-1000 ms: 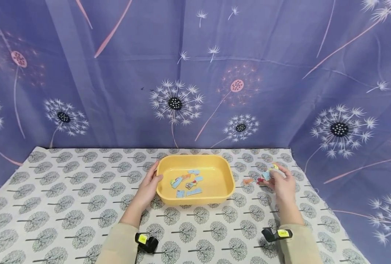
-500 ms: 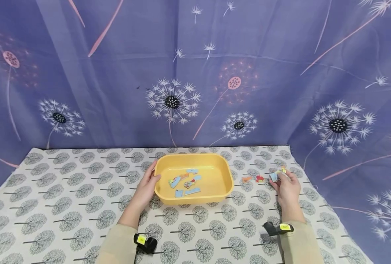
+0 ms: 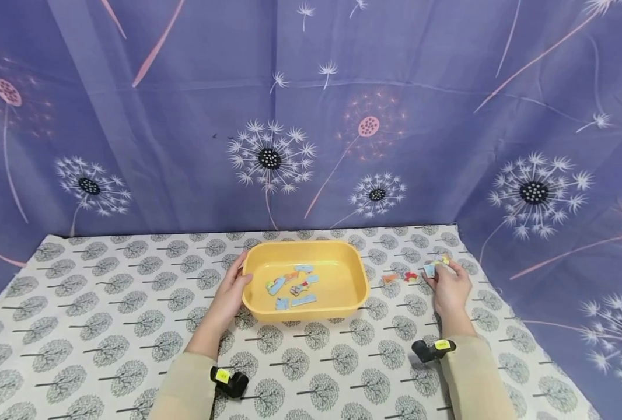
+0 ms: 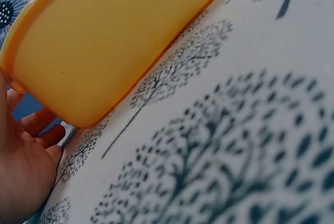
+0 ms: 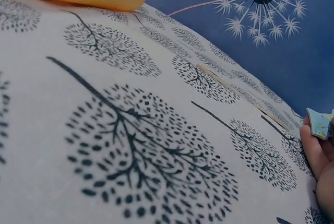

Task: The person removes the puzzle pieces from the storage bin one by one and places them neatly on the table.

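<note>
Near the right edge of the cloth-covered table [image 3: 342,350], toward its far right corner, a thin, flat light-blue piece [image 3: 429,270] sits pinched in the right hand [image 3: 453,289], thumb and fingers closed on it. A yellow bit [image 3: 444,259] shows just beyond it at the fingertips; whether it is a second piece I cannot tell, nor whether the hand touches the cloth.

Just left of that hand lie two more flat pieces, a small red one [image 3: 410,276] and a small orange one [image 3: 390,278], near each other but apart, between the hand and the tray.

Farther left, around the middle of the table and near its far edge, stands the yellow, round-cornered rectangular tray [image 3: 304,314]. The left hand [image 3: 229,294] grips its left end, thumb over the rim, fingers along the outer wall. Inside, several light-blue, red and orange flat pieces [image 3: 303,300] lie loosely on the left half of the floor; the right half has room.

The step in hand looks like sorting or picking up pieces on the right while the left hand steadies the tray. A next move would probably call for a firm pinch and, if the piece goes to the tray, a lift over its right rim, passing above the red and orange pieces. The blue dandelion-print curtain [image 3: 185,146] rises behind the far edge, limiting reach there; more space lies toward the near edge.
</note>
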The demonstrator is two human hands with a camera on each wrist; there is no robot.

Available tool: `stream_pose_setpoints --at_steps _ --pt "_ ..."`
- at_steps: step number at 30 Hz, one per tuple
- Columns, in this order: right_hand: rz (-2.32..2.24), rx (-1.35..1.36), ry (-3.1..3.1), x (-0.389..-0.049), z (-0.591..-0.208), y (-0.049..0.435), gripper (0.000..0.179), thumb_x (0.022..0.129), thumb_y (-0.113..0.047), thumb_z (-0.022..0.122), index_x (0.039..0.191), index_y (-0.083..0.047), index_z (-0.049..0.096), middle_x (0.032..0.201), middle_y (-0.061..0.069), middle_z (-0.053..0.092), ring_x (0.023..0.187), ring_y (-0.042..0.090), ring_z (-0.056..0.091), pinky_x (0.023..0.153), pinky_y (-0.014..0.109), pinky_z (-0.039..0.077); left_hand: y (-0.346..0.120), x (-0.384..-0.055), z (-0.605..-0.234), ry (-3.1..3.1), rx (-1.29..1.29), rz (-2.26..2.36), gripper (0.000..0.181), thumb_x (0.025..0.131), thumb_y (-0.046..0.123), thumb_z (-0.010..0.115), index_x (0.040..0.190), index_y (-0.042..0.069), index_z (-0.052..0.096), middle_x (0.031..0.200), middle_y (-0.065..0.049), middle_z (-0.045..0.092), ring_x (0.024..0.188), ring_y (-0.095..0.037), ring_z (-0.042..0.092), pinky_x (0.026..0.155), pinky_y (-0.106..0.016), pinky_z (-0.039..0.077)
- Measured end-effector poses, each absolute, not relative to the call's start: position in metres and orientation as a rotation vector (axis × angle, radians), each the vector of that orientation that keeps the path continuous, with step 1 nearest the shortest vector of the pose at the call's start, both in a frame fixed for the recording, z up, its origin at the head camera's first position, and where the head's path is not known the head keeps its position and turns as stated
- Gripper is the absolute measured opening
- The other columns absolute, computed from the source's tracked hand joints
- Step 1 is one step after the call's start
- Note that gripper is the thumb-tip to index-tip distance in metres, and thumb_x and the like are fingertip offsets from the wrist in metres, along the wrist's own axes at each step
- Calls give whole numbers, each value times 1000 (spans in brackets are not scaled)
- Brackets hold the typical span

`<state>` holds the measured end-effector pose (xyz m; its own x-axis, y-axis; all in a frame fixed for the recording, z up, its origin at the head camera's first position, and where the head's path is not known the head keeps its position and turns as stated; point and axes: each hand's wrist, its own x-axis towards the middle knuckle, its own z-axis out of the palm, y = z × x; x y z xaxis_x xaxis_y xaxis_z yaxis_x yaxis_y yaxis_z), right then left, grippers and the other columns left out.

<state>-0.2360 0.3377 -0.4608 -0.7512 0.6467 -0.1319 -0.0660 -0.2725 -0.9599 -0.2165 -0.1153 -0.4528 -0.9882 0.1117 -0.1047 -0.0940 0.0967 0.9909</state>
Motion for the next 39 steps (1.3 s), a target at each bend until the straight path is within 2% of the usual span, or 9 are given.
stream_pose_setpoints --at_steps 8,10,12,15,17,22,25,32,39 --pt "1938 -830 -1674 -234 -461 340 18 90 -5 53 104 -14 48 81 -2 56 58 4 60 63 17 58 -115 -216 -456 2193 1 2019 57 99 24 39 152 30 16 154 -12 28 129 -34 46 101 -41 47" --pt "1875 -879 -1738 -233 -461 339 20 88 -7 54 106 -13 49 83 -2 57 57 3 58 60 15 57 -115 -216 -457 2195 4 2018 58 99 24 39 152 30 16 155 -12 26 130 -34 45 102 -41 46" --pt "1848 -872 -1783 -232 -460 339 31 88 -5 53 118 -9 49 91 0 55 62 3 59 64 15 57 -115 -215 -457 2199 10 2022 58 99 24 39 152 29 16 155 -12 25 131 -34 44 102 -41 46" --pt "1815 -860 -1846 -230 -460 338 51 88 -4 51 138 -8 41 100 2 51 67 2 58 65 13 56 -115 -214 -457 2210 11 2023 58 99 24 39 152 29 16 155 -12 26 132 -34 43 103 -41 45" --pt "1794 -853 -1877 -228 -461 337 56 89 -4 50 143 -9 36 100 1 51 66 1 57 63 12 55 -114 -214 -456 2221 10 2015 58 99 25 39 152 29 16 155 -12 26 133 -34 42 104 -41 44" --pt "1731 -854 -1914 -224 -465 337 52 90 -9 53 141 -9 40 80 -13 56 56 1 55 53 12 51 -113 -211 -455 2236 4 1990 59 99 25 40 152 30 15 156 -13 24 133 -34 41 105 -42 42" --pt "1711 -849 -1914 -222 -466 335 52 91 -9 53 142 -10 39 80 -13 55 58 1 56 55 12 50 -113 -210 -455 2254 -3 1975 59 99 26 40 152 30 15 155 -14 24 132 -35 42 105 -43 42" --pt "1644 -813 -1982 -222 -465 334 54 90 -4 51 143 -9 39 105 -6 48 80 -4 52 66 6 50 -113 -211 -455 2281 14 1981 58 99 23 40 152 28 17 153 -15 28 131 -36 43 104 -44 43" --pt "1692 -838 -1946 -225 -460 337 53 88 -2 51 141 -7 43 101 -5 46 82 1 52 70 7 51 -113 -213 -453 2281 22 1996 58 99 22 40 152 26 17 154 -15 27 132 -36 42 104 -44 43"
